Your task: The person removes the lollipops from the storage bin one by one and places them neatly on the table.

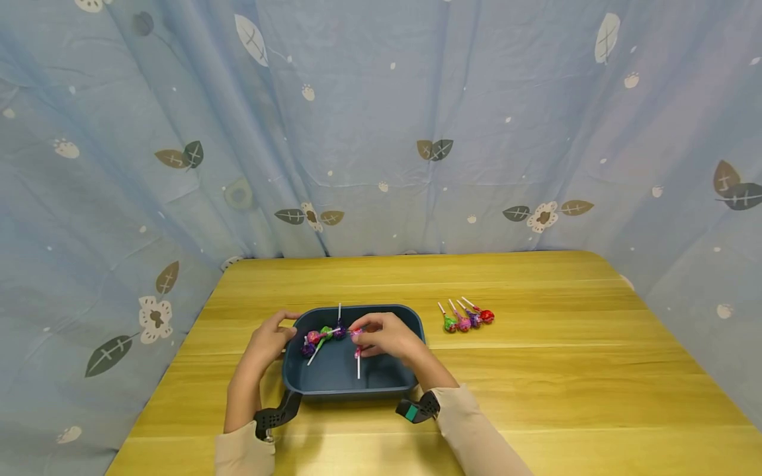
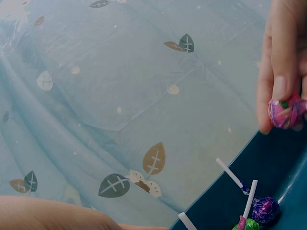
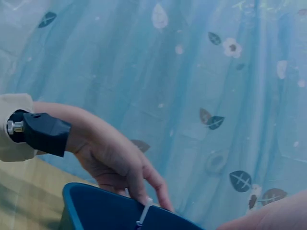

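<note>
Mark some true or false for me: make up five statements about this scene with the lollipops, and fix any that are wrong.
1. The right hand is holding a pink-wrapped lollipop. True.
2. The left hand is holding a banana. False: the left hand is at the left end of the box.
3. Four lollipops lie on the table, to the right of the box. True.
4. The box is bright white. False: it is dark blue.
5. Every lollipop lying outside the box has a red wrapper. False: they are green, pink, purple and red.
</note>
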The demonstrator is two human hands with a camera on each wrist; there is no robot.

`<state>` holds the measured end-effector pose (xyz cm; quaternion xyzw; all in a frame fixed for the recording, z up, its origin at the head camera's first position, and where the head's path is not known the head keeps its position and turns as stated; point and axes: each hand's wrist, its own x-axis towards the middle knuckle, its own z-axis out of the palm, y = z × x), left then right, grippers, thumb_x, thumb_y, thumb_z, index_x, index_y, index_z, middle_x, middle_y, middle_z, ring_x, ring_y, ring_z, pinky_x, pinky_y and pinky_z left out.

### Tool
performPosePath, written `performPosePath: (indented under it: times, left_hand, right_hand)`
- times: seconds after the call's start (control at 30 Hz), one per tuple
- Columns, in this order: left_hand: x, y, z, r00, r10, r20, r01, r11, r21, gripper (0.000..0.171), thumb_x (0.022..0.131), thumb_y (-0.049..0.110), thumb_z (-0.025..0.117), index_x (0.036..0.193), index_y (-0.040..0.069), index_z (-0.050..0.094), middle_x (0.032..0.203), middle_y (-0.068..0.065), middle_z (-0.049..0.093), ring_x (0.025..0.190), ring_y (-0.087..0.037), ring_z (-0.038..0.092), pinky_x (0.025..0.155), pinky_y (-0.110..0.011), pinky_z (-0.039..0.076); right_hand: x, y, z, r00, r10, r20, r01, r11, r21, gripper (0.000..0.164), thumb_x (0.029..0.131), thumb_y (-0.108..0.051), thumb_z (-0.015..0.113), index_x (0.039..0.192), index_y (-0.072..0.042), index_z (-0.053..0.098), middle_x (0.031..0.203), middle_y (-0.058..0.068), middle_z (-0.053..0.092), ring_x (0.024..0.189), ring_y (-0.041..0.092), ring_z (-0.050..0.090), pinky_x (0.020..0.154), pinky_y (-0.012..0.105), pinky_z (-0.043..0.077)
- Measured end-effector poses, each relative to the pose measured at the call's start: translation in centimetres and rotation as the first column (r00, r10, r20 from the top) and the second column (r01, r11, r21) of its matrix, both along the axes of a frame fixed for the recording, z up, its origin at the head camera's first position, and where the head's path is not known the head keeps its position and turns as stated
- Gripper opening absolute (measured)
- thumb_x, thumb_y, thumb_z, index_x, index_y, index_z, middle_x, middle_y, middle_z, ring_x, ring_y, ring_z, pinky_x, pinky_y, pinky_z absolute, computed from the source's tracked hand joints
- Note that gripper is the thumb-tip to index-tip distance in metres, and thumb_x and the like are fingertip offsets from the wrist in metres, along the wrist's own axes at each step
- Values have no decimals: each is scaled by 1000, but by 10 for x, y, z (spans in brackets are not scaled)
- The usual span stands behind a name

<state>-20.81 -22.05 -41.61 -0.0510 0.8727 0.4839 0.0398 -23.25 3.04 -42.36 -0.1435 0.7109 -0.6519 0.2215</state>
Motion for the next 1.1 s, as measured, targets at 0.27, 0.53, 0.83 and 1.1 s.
performPosePath:
  times: [0.27,0.53,0.83,1.1]
  left_hand:
    - [0,1,0,1000,0,4,0,1000,3,33,98,2,45,130,-1,52,111,-28,63,96,-37,64,74,-49,56]
    - [0,2,-1,1000,0,4,0,1000,8,33,98,2,46,131,-1,52,111,-28,63,96,-38,64,74,-49,56]
    - [0,2,0,1000,-7,-3,7,1000,12,33,98,3,46,130,-1,52,112,-28,62,98,-39,63,75,-50,56]
    - [1,1,0,1000,-7,1,7,1000,-3,33,99,3,46,131,-1,52,110,-28,62,96,-38,63,75,-50,56]
  right_hand:
    - [1,16,3,999,-41,18,41,999,-26,31,92,-6,65,118,9,61,96,14,63,80,22,68,79,44,56]
    - [-4,27,1,998,-53,44,55,996,-65,34,93,-6,64,121,10,58,104,17,63,85,21,65,81,42,55]
    - [-7,40,5,996,-55,75,64,989,-131,36,93,-3,62,123,14,53,104,20,60,84,20,65,89,47,50]
    - [-10,54,11,993,-87,77,98,984,-151,38,94,-4,60,126,15,50,107,25,59,88,23,67,93,50,46]
